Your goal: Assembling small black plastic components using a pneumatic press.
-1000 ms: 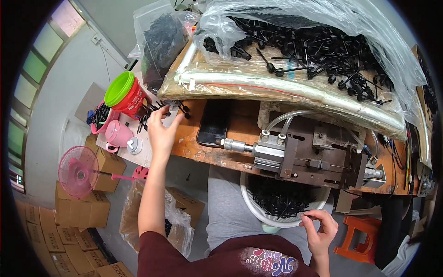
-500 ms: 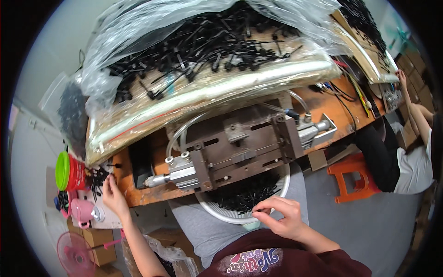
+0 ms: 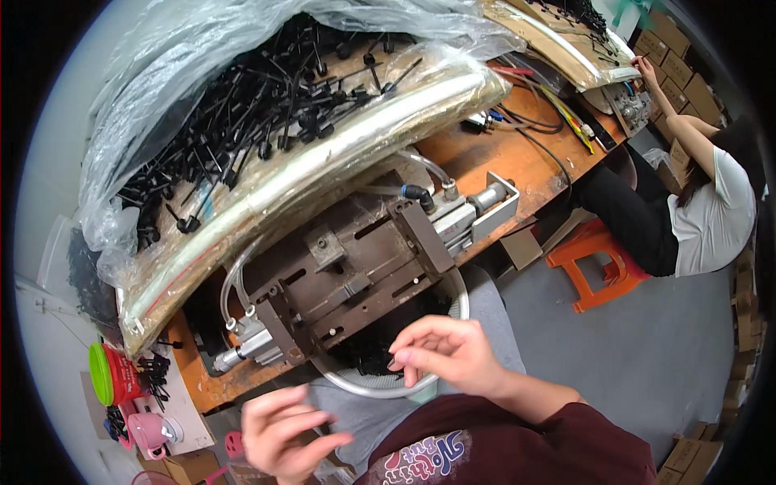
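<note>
My left hand point(image 3: 287, 432) is in front of my lap with its fingers apart, slightly blurred. A dark spot shows by its fingertips, and I cannot tell whether it is a held piece. Over the near rim of a white basket point(image 3: 380, 393), my right hand point(image 3: 453, 356) is closed, thumb against curled fingers; a tiny dark bit shows at the tips, too small to name. Inside the basket lie many black plastic pieces point(image 3: 368, 347). Just beyond stands a brown metal fixture point(image 3: 339, 263) with a silver pneumatic cylinder point(image 3: 263, 339) at its left and another point(image 3: 457, 222) at its right.
A cardboard tray point(image 3: 315, 174) with plastic film holds a heap of black stemmed parts point(image 3: 242, 129) behind the fixture. More black parts point(image 3: 153, 376) lie at the left, near a red-and-green tub point(image 3: 113, 373) and pink jug point(image 3: 149, 432). A co-worker point(image 3: 711, 202) sits right, on an orange stool point(image 3: 594, 263).
My left hand has come from the black parts at the table's left end to near my lap. My right hand has shifted slightly left, still closed. The whole view has turned.
</note>
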`<control>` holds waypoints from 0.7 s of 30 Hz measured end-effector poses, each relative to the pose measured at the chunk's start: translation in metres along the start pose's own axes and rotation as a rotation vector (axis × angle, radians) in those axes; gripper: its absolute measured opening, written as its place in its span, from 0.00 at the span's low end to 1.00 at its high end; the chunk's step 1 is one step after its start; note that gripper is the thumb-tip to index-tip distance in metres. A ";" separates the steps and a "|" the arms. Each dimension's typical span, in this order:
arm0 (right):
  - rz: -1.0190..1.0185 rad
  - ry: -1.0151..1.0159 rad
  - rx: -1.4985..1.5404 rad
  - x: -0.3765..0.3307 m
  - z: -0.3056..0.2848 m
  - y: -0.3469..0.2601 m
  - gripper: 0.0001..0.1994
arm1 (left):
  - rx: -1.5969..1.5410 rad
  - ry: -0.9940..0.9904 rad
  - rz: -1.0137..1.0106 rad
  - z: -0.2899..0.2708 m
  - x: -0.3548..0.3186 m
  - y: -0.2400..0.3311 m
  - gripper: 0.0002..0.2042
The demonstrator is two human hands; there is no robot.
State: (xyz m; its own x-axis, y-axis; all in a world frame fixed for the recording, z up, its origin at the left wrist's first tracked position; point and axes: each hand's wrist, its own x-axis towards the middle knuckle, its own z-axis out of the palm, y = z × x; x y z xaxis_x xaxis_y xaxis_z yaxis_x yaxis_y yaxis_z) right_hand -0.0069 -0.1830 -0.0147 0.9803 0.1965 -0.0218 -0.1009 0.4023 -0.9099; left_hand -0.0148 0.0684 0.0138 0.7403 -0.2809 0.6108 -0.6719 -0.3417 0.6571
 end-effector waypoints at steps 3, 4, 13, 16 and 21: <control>0.031 -0.011 0.121 0.002 -0.005 -0.018 0.08 | -0.196 -0.172 -0.130 0.044 0.023 0.022 0.15; 0.024 -0.015 0.136 0.002 -0.006 -0.022 0.07 | -0.208 -0.245 -0.053 0.050 0.029 0.023 0.15; -0.053 0.099 0.054 0.011 -0.005 -0.016 0.09 | -0.132 -0.268 0.098 0.070 0.028 0.019 0.12; -0.029 0.094 0.053 0.012 -0.008 -0.016 0.10 | -0.101 -0.233 0.083 0.069 0.024 0.016 0.13; -0.056 0.105 0.069 0.013 -0.006 -0.014 0.10 | -0.098 -0.247 0.073 0.070 0.023 0.015 0.13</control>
State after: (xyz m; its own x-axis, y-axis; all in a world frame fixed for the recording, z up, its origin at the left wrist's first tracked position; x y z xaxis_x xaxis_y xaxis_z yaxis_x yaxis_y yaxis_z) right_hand 0.0081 -0.1913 -0.0047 0.9967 0.0785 -0.0189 -0.0538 0.4714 -0.8803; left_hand -0.0060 -0.0058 0.0065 0.6654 -0.5161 0.5393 -0.7135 -0.2276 0.6626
